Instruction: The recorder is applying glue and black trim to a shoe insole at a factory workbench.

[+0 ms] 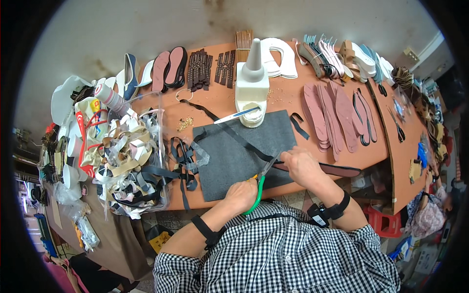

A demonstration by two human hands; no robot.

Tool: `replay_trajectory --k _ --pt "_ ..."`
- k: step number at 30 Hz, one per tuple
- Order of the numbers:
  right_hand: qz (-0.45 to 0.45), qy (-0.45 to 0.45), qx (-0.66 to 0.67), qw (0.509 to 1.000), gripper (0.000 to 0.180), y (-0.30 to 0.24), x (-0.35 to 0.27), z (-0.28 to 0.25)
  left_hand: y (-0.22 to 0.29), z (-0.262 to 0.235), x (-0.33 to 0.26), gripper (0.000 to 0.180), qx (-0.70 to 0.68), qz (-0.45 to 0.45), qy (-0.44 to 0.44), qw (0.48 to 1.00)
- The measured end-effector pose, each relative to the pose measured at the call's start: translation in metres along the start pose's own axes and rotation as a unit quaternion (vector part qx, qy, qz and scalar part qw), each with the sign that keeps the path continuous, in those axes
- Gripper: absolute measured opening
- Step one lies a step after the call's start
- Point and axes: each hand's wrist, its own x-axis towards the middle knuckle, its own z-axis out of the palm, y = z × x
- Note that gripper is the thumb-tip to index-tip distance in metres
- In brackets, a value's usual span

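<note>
My left hand [242, 197] is closed around a pair of scissors [260, 188] with green handles. Their blades point up and to the right, toward my right hand [299, 165]. The right fingers pinch a black strip [238, 137] where it meets a sole piece. This pink sole piece with black edging [342, 170] sticks out to the right from under that hand. From the fingers the strip runs up and left across a dark grey mat [222, 178]. Whether the blades touch the strip is hard to make out.
A white cone-topped stand [252, 83] with a brush [237, 115] lying on its pot rises behind the mat. On the left, a clear bin [163, 146] overflows with strap scraps. Pink insoles [317, 117] lie to the right; sandals and shoe parts line the wall.
</note>
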Motion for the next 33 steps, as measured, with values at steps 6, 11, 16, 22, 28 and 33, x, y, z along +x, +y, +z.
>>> replay_trajectory --k 6,11,16,22,28,33 --pt "-0.001 -0.001 -0.013 1.0 0.007 0.004 0.002 0.0 -0.003 -0.003 -0.001 0.019 -0.043 0.013 0.007 0.999" --pt "0.036 0.02 -0.001 0.999 0.006 0.019 0.004 -0.007 -0.015 -0.012 -0.005 0.02 -0.073 -0.024 0.016 0.997" --pt "0.168 0.106 0.154 0.968 0.021 0.044 -0.001 -0.026 -0.049 -0.002 -0.021 0.022 0.064 -0.013 0.155 0.986" --pt "0.267 0.111 0.493 0.821 0.012 0.072 0.005 -0.04 -0.078 -0.014 -0.031 0.04 0.176 -0.007 0.152 0.973" --pt "0.186 0.097 0.625 0.752 0.013 0.057 0.016 -0.038 -0.012 -0.062 -0.006 0.045 -0.038 0.063 0.287 0.955" --pt "0.104 0.07 0.668 0.734 0.013 0.024 0.026 -0.043 0.021 -0.075 0.052 0.029 -0.477 0.123 0.192 0.849"
